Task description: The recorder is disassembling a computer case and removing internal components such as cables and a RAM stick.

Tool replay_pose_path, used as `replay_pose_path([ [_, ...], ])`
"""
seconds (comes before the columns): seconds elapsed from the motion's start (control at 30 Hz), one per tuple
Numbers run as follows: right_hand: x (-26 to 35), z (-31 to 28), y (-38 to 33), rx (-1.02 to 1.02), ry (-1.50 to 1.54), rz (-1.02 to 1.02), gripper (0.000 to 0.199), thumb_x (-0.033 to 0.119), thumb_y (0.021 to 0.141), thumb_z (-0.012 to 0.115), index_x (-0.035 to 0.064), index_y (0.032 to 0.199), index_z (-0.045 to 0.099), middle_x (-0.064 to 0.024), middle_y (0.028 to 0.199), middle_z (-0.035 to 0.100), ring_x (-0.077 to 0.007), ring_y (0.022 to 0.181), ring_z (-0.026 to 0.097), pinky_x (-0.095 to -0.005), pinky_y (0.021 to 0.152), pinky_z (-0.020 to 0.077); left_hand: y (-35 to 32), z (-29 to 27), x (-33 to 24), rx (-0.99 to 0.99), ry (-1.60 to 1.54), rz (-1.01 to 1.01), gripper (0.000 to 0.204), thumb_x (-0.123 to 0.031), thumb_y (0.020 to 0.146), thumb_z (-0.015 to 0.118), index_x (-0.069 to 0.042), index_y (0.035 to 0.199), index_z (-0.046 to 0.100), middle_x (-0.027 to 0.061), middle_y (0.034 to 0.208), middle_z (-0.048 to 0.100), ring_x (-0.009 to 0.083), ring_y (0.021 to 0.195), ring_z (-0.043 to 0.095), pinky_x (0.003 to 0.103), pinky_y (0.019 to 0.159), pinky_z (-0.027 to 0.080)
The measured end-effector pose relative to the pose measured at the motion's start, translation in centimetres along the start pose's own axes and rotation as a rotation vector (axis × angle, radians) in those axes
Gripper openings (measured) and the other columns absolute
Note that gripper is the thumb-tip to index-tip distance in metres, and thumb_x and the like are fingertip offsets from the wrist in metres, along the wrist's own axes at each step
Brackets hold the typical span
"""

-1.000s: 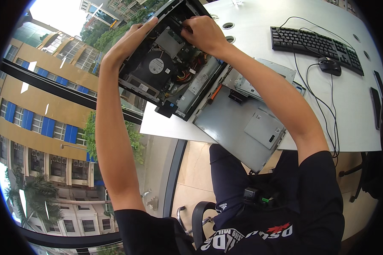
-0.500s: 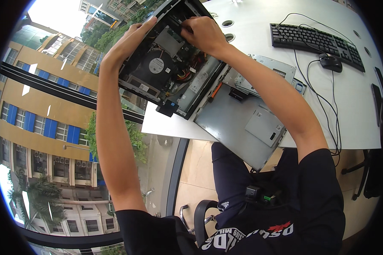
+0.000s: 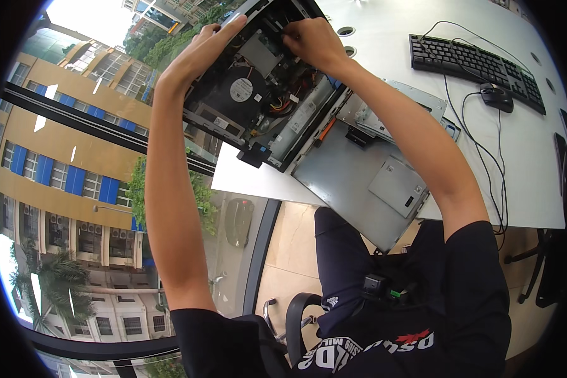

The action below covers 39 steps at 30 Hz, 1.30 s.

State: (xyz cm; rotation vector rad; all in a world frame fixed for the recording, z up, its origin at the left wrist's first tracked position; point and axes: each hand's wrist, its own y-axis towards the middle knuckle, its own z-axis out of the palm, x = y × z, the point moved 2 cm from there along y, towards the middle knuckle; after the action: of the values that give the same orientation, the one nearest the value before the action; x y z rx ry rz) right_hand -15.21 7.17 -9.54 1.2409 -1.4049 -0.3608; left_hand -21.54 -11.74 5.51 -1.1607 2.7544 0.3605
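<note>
An opened black desktop computer case lies on the white table, jutting over its left corner. A round fan and coloured wires show inside it. My left hand rests on the case's far left edge, fingers stretched along the rim. My right hand reaches into the top of the case, fingers pinched on a part among the components; what it grips is hidden. Both forearms rise from the lower edge.
The grey metal side panel and a drive cage lie right of the case. A black keyboard and mouse with cables sit at the far right. A window with buildings lies to the left, a chair below.
Both hands stay at the case; the right hand's fingers have shifted slightly inside the top of it. The case has barely moved.
</note>
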Motion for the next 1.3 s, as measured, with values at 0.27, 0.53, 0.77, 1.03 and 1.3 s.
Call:
replay_pose_path([
  [0.27, -0.4, 0.1, 0.0, -0.025, -0.002, -0.028, 0.02, 0.02, 0.088, 0.072, 0.0072, 0.102, 0.079, -0.017, 0.084, 0.076, -0.0341, 0.079, 0.075, -0.0418, 0.078, 0.0597, 0.1, 0.2, 0.0, -0.017, -0.005, 0.02, 0.112, -0.086, 0.084, 0.046, 0.001, 0.154, 0.04, 0.0266, 0.154, 0.044, 0.0378, 0.145, 0.043, 0.049, 0.119, 0.034],
  [0.53, 0.2, -0.2, -0.4, -0.007, 0.015, -0.028, 0.02, 0.019, 0.088, 0.072, 0.0069, 0.103, 0.079, -0.0172, 0.084, 0.076, -0.0334, 0.078, 0.075, -0.0405, 0.077, 0.0599, 0.6, 0.1, 0.6, -0.023, 0.019, 0.021, 0.111, -0.086, 0.085, 0.046, 0.0, 0.154, 0.041, 0.0257, 0.153, 0.046, 0.0373, 0.143, 0.045, 0.048, 0.119, 0.034],
  [0.77, 1.0, -0.5, -0.5, 0.01, 0.01, -0.027, 0.022, 0.019, 0.089, 0.072, 0.0053, 0.104, 0.079, -0.0173, 0.085, 0.076, -0.0324, 0.078, 0.075, -0.0398, 0.077, 0.0599, 1.2, 0.0, 1.5, -0.003, 0.013, 0.042, 0.107, -0.084, 0.087, 0.046, -0.001, 0.154, 0.043, 0.0238, 0.155, 0.044, 0.0359, 0.145, 0.043, 0.048, 0.12, 0.032],
  [1.03, 0.6, -0.3, -0.4, 0.007, -0.006, -0.012, 0.021, 0.019, 0.089, 0.073, 0.005, 0.103, 0.079, -0.017, 0.087, 0.076, -0.0328, 0.079, 0.075, -0.0394, 0.08, 0.0596, 0.0, 0.0, 0.0, -0.031, -0.012, 0.04, 0.113, -0.087, 0.083, 0.048, 0.002, 0.152, 0.044, 0.0306, 0.152, 0.045, 0.0403, 0.144, 0.044, 0.049, 0.119, 0.032],
  [1.3, 1.0, -0.6, -0.3, 0.024, -0.007, 0.005, 0.021, 0.02, 0.088, 0.073, 0.006, 0.102, 0.079, -0.0162, 0.086, 0.076, -0.0337, 0.081, 0.075, -0.0412, 0.08, 0.0592, 0.0, -0.1, 0.2, -0.003, -0.013, 0.043, 0.108, -0.083, 0.086, 0.049, -0.004, 0.158, 0.039, 0.0224, 0.164, 0.032, 0.0351, 0.154, 0.028, 0.047, 0.126, 0.021],
])
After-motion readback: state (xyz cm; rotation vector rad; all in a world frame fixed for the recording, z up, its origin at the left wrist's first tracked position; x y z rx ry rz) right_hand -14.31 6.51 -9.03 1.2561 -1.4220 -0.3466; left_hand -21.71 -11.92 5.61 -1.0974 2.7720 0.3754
